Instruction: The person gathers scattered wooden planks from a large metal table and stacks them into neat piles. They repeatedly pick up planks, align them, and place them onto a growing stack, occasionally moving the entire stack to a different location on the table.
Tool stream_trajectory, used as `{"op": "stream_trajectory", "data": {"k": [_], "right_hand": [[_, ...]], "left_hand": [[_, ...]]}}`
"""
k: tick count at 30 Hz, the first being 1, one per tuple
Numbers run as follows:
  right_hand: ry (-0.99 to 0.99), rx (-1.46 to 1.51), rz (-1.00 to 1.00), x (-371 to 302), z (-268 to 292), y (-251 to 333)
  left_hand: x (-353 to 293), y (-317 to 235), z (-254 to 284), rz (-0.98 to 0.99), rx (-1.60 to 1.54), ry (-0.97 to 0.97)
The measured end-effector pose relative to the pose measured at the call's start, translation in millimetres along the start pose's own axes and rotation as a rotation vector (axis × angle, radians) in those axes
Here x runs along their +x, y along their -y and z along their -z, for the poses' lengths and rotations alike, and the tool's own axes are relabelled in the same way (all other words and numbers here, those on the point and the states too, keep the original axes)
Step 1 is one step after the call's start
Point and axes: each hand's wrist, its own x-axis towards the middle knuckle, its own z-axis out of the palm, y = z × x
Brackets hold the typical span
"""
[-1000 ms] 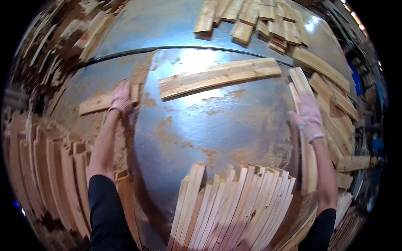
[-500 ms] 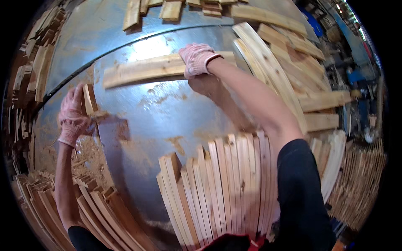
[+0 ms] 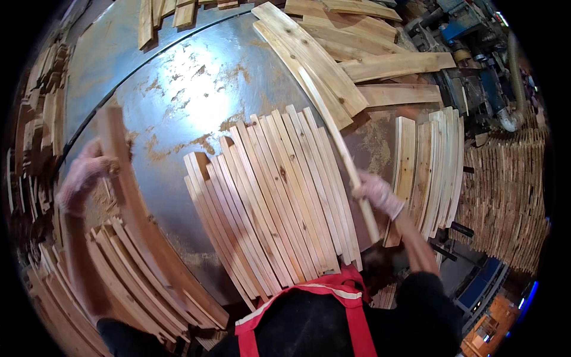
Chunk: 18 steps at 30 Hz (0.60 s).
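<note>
My left hand point(image 3: 86, 178), in a pink-white work glove, is closed on the far part of a long wooden board point(image 3: 140, 220). That board slants toward me along a row of boards at the left and is slightly blurred. On the right, my gloved right hand point(image 3: 379, 193) is closed around a narrow wooden board point(image 3: 336, 140) seen on its edge. It lies lengthwise beside the right side of a row of boards point(image 3: 279, 184) standing on edge in front of me. The row's near ends reach my red apron point(image 3: 309, 288).
Sawdust lies on the metal table point(image 3: 166, 113). Loose boards point(image 3: 315, 53) overlap at the far right, near blue machinery point(image 3: 461, 30). More boards stand in a left row point(image 3: 128, 273) and a right group point(image 3: 425, 172). Stacked wood point(image 3: 505, 184) borders the right side.
The view has turned rightward. My right hand has come from the far middle of the table to the right of the central row. My left hand now grips a board that reaches toward me.
</note>
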Motion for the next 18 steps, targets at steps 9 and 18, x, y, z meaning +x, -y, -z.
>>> {"op": "stream_trajectory", "data": {"k": [9, 18], "right_hand": [[-0.151, -0.904, 0.385, -5.1, -16.2, -80.2], [-0.164, 0.519, 0.221, 73.8, -56.8, -109.2]], "left_hand": [[-18.6, 238.8, -263.6, 0.306, -0.634, -0.293], [-96.3, 306.3, -363.2, 0.193, -0.947, -0.794]]}}
